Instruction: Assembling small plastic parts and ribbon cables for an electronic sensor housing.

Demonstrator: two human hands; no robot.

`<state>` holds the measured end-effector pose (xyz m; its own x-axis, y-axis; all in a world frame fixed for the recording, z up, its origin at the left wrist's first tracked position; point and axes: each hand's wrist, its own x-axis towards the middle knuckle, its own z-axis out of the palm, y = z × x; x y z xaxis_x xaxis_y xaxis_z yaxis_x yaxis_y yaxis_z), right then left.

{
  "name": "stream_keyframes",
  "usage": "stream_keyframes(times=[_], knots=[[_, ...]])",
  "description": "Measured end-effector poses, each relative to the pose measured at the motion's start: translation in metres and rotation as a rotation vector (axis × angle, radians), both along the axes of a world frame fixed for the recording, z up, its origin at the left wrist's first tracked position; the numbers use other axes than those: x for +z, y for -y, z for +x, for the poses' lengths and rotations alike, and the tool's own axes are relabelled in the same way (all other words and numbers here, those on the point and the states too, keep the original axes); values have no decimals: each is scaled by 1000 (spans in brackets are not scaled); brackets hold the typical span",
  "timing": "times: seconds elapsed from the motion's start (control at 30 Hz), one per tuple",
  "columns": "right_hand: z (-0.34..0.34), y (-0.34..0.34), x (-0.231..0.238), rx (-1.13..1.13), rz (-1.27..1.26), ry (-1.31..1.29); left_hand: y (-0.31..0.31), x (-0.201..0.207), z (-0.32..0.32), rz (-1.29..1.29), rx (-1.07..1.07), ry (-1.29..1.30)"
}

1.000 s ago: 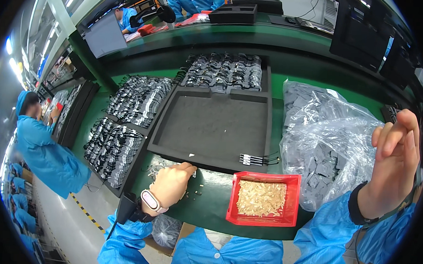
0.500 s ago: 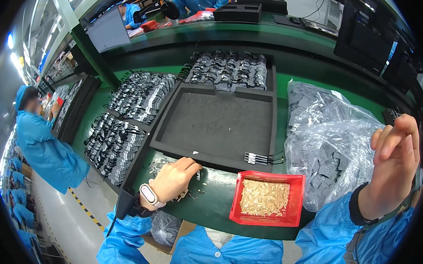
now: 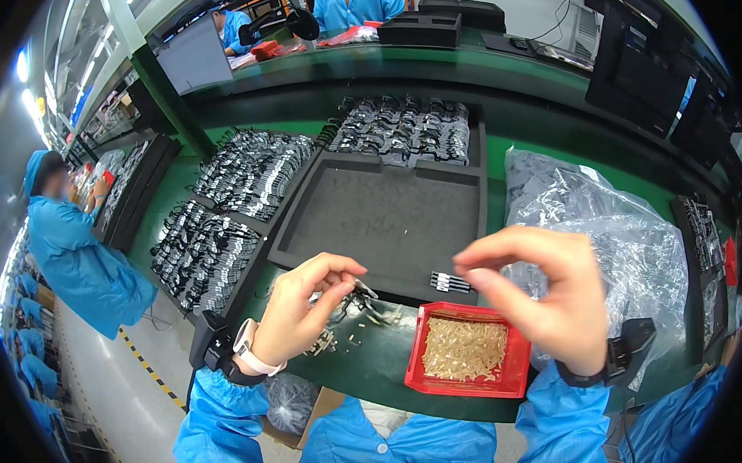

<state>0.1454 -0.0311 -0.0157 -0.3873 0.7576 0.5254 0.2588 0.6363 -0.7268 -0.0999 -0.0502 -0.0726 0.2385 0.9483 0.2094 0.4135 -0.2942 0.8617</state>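
Note:
My left hand is pinched at the near left edge of the black foam tray. At its fingertips is a small silvery part with black wire, partly hidden by the thumb. Loose wired parts and pale bits lie on the green bench beneath. My right hand hovers over the right side of a red bin, its thumb and forefinger curved and slightly apart with nothing visible between them. Small yellowish pieces fill the bin. Several black-and-white strips lie in the tray's near right corner.
Foam trays packed with wired parts stand at left and at the back. A clear plastic bag of grey flat parts lies at right. Dark monitors stand at far right. A person in blue works at far left.
My right hand has come down and left from the raised right side to above the bin. My left hand has shifted slightly, and a wired part now shows at its fingertips.

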Motion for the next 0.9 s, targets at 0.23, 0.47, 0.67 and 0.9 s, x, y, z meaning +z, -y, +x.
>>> stream_keyframes(times=[0.23, 0.47, 0.67, 0.9], knots=[[-27, -7, -27, 150, -59, 130, 0, 9, 18, -82, -28, 162], [-34, -3, -26, 178, -174, -15, -1, 8, 28, -136, -136, 487], [-35, -2, -26, 71, -23, -59, 1, 9, 33, -144, -192, 600], [-33, -3, -27, -19, 66, -58, 6, 16, 35, -199, -168, 613]])
